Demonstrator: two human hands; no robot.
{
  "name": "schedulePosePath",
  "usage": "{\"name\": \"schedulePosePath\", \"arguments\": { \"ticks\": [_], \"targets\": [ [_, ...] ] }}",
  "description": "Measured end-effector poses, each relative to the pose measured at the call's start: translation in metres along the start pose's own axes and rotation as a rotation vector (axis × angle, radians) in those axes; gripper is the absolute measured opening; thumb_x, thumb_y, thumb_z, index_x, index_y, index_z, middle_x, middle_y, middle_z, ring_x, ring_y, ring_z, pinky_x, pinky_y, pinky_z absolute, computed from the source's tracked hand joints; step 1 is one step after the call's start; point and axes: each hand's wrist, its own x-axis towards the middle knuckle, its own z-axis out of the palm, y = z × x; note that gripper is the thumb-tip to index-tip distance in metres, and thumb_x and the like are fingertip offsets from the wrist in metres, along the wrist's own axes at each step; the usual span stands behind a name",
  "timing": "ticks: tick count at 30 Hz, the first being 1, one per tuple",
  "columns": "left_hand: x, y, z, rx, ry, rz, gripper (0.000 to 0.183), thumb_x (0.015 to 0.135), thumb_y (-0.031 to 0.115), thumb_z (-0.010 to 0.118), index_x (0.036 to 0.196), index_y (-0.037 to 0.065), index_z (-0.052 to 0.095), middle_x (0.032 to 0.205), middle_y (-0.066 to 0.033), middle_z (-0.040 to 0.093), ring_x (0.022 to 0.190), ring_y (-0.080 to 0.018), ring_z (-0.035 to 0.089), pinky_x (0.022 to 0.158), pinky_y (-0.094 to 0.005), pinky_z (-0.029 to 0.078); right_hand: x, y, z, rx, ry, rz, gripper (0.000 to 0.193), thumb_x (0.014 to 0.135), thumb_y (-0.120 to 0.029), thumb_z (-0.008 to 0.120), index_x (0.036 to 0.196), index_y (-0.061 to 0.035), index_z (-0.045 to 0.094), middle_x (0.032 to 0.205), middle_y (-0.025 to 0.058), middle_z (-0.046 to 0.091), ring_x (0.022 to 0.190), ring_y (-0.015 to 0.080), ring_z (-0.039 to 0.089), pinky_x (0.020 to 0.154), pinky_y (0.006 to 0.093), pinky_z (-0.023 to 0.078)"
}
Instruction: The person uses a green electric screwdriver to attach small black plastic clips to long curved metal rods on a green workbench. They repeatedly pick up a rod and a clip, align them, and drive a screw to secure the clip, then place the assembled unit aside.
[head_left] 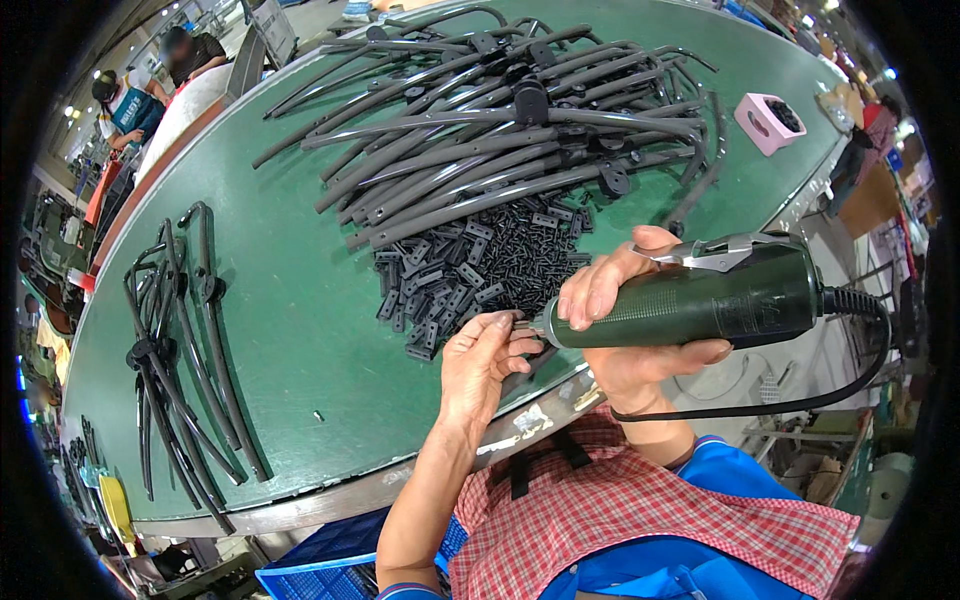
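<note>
My right hand (622, 300) is wrapped round a dark green corded electric screwdriver (700, 298), a metal lever along its top. Its bit end points left toward my left hand (482, 362). There my thumb and fingers are pinched together right at the bit, and what they hold is too small and hidden to name. Just beyond both hands lies a heap of black screws (525, 250). Beside it are many small black rectangular blocks with holes (440, 285). Part of a dark tube shows under the bit, close to the table's near edge.
Bent dark tubes with black joints (470, 130) are piled across the far side of the green table (300, 330). A smaller group of them (185, 350) lies at left. A pink bin (768, 124) stands far right. Below the edge is a blue crate (330, 560). Two people sit beyond, far left.
</note>
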Motion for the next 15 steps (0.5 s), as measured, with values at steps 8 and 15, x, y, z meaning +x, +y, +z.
{"name": "schedulePosePath", "arguments": {
  "ticks": [8,15],
  "targets": [
    [0.0,0.003,0.005,0.052,0.001,-0.03,0.018,0.093,0.021,0.059,0.095,0.002,0.059,0.079,-0.0137,0.067,0.065,-0.0185,0.066,0.052,-0.0247,0.05,0.002,-0.002,-0.009,0.18,-0.016,0.019,0.109,0.06,-0.083,0.06,0.132,-0.0045,0.039,0.072,0.01,0.056,0.064,0.0221,0.056,0.062,0.0354,0.048],
    [-0.011,0.007,0.014,0.241,0.025,0.034,0.02,0.093,0.02,0.056,0.102,0.002,0.061,0.073,-0.0067,0.061,0.055,-0.0099,0.051,0.048,-0.0207,0.038,0.013,-0.012,-0.024,0.297,0.186,0.027,0.093,0.074,-0.082,0.042,0.131,-0.0079,0.044,0.071,0.0058,0.052,0.06,0.019,0.05,0.058,0.0347,0.044]
  ]
}}
